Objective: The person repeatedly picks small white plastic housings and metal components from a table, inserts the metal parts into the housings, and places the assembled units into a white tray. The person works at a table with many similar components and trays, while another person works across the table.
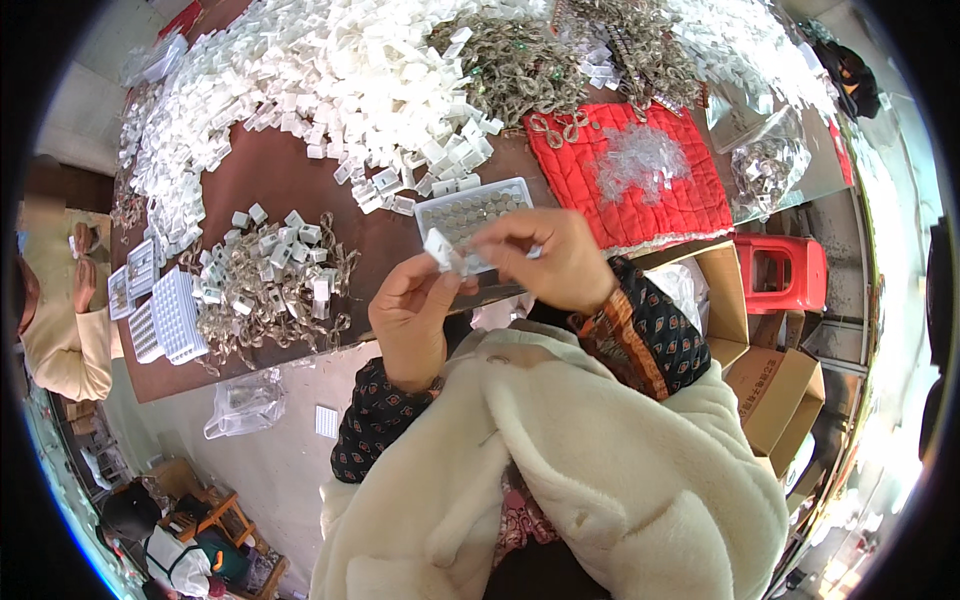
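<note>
Your left hand [410, 310] pinches a small white plastic piece [440, 248] between thumb and forefinger, holding it up at about one o'clock from the palm. Your right hand [560, 255] reaches in from the other side, so the piece lies at nine o'clock from it; its fingers curl toward the piece, but you cannot tell from this view whether they grip anything or touch it. The piece looks tilted, its longer side running roughly from eleven o'clock to five, and the left hand is the nearer one, as it carries it. Just beyond the fingertips, toward one o'clock from the piece, sits a white tray [422, 214] with rows of small greyish parts, its near edge partly hidden by your hands. Farther out on the brown table [300, 175], a red quilted cloth [565, 180] bearing clear flakes [645, 165] lies at two o'clock, and a large heap of white plastic cases [340, 90] spreads at eleven. Toward nine to ten o'clock from your left hand is a smaller pile of corded white cases [285, 250], with pale trays [180, 310] beyond it.
</note>
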Motion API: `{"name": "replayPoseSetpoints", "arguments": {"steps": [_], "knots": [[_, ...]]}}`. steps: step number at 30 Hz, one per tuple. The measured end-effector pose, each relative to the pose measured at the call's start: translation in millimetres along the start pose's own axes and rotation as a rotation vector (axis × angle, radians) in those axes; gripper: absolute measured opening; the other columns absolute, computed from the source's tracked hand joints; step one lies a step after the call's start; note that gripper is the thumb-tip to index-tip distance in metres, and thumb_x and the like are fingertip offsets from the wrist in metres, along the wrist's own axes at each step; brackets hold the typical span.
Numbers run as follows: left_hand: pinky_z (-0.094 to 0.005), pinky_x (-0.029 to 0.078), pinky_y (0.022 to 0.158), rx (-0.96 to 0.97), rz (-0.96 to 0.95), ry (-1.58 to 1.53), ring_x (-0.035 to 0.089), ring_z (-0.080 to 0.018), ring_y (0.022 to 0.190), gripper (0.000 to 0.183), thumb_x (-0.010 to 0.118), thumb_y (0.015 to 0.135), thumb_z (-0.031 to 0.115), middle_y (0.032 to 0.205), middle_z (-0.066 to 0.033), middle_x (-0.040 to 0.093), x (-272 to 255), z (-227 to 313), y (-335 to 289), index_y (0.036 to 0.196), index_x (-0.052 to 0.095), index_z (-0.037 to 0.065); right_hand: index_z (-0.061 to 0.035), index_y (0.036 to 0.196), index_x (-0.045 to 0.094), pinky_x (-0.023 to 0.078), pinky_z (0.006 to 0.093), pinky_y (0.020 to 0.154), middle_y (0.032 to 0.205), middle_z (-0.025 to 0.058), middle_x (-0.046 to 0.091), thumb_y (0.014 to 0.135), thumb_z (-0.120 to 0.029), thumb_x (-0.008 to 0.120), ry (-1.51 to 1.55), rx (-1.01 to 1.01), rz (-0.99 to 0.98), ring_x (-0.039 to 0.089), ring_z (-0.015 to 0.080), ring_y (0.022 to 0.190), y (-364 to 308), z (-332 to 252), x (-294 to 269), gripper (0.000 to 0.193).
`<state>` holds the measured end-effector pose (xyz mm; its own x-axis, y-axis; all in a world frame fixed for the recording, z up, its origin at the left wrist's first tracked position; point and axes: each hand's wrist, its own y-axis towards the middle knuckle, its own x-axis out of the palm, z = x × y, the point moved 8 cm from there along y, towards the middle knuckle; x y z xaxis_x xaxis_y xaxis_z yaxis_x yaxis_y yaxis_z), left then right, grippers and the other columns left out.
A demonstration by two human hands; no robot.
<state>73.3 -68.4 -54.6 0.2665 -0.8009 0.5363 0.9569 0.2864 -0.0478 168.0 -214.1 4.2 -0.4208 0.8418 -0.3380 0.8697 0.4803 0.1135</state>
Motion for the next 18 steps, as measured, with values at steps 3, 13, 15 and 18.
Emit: {"name": "replayPoseSetpoints", "arguments": {"steps": [3,13,15,18], "knots": [[-0.0349,0.058,0.08,-0.028,0.046,-0.032,0.069,-0.0193,0.087,0.017,0.061,0.095,-0.003,0.11,-0.0153,0.07,-14,-4,-7,0.112,0.06,-0.003,-0.0026,0.097,0.071,0.055,0.0352,0.068,0.088,0.0157,0.071,0.084,-0.005,0.069,-0.309,-0.104,0.278,0.071,0.0286,0.077,24,18,-51,0.013],[-0.0327,0.059,0.075,-0.078,0.082,-0.026,0.069,-0.0183,0.082,0.018,0.065,0.093,-0.002,0.105,-0.0129,0.071,-24,-7,-12,0.111,0.061,-0.002,-0.0108,0.087,0.071,0.052,0.0426,0.078,0.092,0.0081,0.063,0.08,-0.012,0.07,-0.841,-0.173,0.228,0.063,0.0298,0.096,92,73,-50,0.007],[-0.0322,0.058,0.075,-0.077,0.079,-0.02,0.069,-0.0179,0.082,0.019,0.065,0.093,-0.002,0.105,-0.0126,0.071,-25,-7,-12,0.112,0.061,-0.003,-0.0099,0.091,0.07,0.052,0.0428,0.078,0.094,0.0088,0.063,0.081,-0.012,0.07,-0.861,-0.237,0.209,0.062,0.0315,0.095,93,69,-51,0.01],[-0.0316,0.058,0.075,-0.074,0.077,-0.022,0.068,-0.0174,0.082,0.019,0.065,0.093,-0.002,0.104,-0.0123,0.071,-24,-7,-12,0.112,0.062,-0.003,-0.0085,0.093,0.07,0.051,0.0427,0.08,0.094,0.0099,0.064,0.08,-0.008,0.07,-0.766,-0.292,0.217,0.061,0.0329,0.097,86,64,-61,0.013]]}}
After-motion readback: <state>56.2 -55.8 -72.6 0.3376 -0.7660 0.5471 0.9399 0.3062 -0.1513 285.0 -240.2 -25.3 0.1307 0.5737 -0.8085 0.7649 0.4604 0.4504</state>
